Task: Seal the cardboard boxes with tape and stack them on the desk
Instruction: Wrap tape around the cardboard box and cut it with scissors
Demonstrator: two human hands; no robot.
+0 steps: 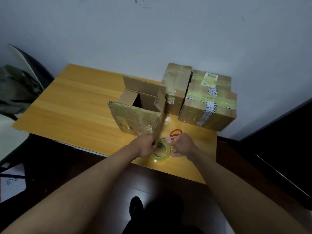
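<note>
Presently, the tape roll (161, 152) was held at the desk's (76, 102) near edge, the left hand (146, 146) pinching its free end, the right hand (181, 145) curled round its rim. The open box (138, 107) stood just beyond, flaps up. Taping was judged pending; flaps must first be closed.

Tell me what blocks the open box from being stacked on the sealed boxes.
Nothing visible lies between the open box and the two sealed boxes beside it, but its flaps stand open, untaped. Both hands are at the tape roll.
</note>
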